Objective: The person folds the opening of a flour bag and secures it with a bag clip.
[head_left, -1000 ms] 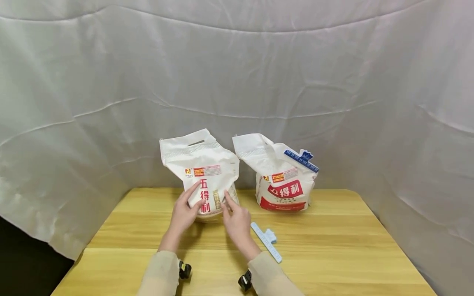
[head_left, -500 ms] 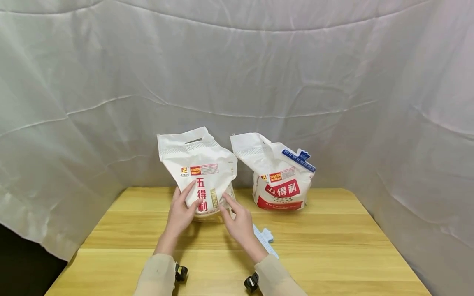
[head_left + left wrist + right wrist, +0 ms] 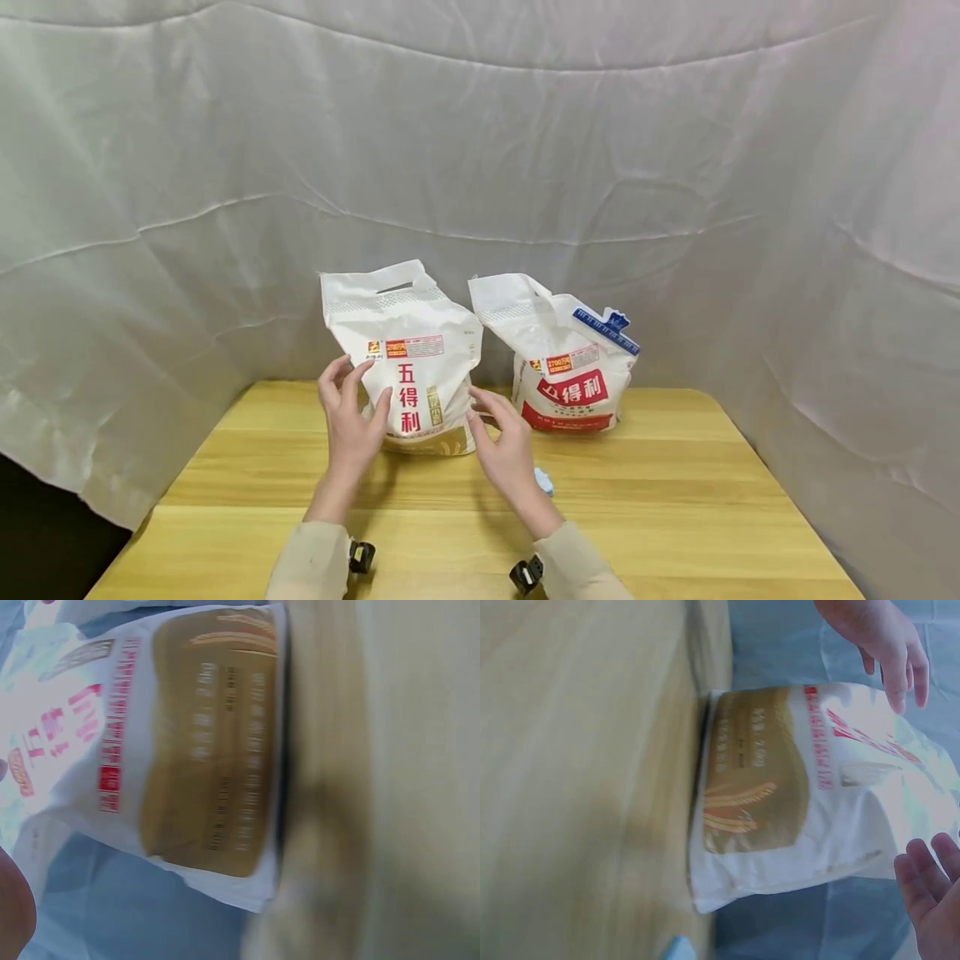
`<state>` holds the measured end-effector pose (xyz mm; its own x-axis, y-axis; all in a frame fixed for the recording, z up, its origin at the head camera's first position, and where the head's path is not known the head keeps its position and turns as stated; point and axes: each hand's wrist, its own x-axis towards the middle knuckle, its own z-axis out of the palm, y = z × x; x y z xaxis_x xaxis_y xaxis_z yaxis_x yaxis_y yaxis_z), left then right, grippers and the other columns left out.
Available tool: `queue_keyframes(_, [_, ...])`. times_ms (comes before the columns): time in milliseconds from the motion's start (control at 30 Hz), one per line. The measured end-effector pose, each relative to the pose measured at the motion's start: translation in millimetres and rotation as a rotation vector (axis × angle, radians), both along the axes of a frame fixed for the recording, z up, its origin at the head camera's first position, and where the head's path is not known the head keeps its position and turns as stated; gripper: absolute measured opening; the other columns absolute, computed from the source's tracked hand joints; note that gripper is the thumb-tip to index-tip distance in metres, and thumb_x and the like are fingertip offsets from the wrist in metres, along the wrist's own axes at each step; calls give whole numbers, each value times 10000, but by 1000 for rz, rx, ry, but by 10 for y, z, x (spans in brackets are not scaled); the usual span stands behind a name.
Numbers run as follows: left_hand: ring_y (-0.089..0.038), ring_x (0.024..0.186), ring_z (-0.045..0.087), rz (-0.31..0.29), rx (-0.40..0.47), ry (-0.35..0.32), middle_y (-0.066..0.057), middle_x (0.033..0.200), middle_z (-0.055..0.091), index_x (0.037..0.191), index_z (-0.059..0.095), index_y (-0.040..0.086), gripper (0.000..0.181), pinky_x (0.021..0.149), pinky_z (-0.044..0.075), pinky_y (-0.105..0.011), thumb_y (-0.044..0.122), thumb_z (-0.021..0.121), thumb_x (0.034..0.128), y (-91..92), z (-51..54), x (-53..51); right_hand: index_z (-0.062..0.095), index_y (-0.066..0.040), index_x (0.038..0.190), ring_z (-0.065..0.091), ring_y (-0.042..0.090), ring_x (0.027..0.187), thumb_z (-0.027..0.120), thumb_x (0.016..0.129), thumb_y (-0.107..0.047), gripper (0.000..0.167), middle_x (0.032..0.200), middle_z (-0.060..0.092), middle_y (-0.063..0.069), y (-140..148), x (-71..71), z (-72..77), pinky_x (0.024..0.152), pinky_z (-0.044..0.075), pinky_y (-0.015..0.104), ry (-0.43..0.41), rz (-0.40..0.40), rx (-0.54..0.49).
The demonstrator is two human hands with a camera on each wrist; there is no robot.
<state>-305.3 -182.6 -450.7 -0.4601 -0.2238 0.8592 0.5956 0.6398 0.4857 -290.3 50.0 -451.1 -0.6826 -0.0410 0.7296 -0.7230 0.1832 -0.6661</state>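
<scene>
left hand (image 3: pixel 349 431), right hand (image 3: pixel 508 448) apart, fingers loose, at 8 and 4 o'clock of unclipped gold-panelled bag (image 3: pixel 416 358); contact unclear. apparently done: blue clip (image 3: pixel 604 331) on red-labelled bag (image 3: pixel 566 368), 3 o'clock. likely remaining: pale clip (image 3: pixel 543 482), loose at 4.

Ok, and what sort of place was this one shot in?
Probably a makeshift filming booth: grey cloth hangs behind and on both sides of a plain wooden table, and small black cameras sit at the person's wrists.
</scene>
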Motion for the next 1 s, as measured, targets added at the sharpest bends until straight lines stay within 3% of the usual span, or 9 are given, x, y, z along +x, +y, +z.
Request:
queue_keyframes(133, [-425, 1252, 441, -32, -16, 34, -282, 1460, 414, 1313, 620, -31, 501, 1123, 316, -359, -39, 778, 838, 4, 175, -20, 693, -14, 1296, 716, 368, 1039, 700, 961, 24, 337, 1264, 698, 157, 71, -9, 103, 878, 615, 382, 47, -19, -25])
queue_keyframes(300, [-434, 1279, 463, -38, -59, 50, -234, 1469, 484, 1338, 617, -25, 502, 1100, 353, -443, -6, 768, 859, -12, 341, -68, 694, -18, 1298, 722, 338, 1042, 704, 956, 21, 345, 1292, 698, 149, 142, -56, 255, 894, 608, 387, 89, -55, -25])
queue_keyframes(633, [-376, 1357, 512, -74, -165, 105, -182, 1468, 573, 1385, 605, -11, 532, 1160, 372, -460, -19, 746, 872, -10, 647, -246, 684, -36, 1333, 708, 312, 1111, 705, 970, -14, 364, 1358, 679, 115, 312, -207, 498, 898, 607, 434, 74, -84, -7])
queue_keyframes(800, [-364, 1370, 516, -83, -236, 98, -162, 1475, 577, 1384, 607, -6, 507, 1172, 369, -474, 2, 746, 896, -19, 805, -366, 675, -5, 1338, 705, 366, 1103, 711, 962, -6, 377, 1358, 676, 139, 344, -312, 601, 885, 597, 531, 83, -85, 8])
queue_keyframes(1000, [-358, 1356, 527, -91, -317, 64, -125, 1485, 576, 1384, 615, 31, 496, 1171, 374, -470, 27, 745, 905, -5, 977, -469, 665, -12, 1357, 716, 329, 1077, 703, 978, -51, 383, 1354, 677, 132, 338, -440, 683, 886, 613, 441, 56, -87, 73])
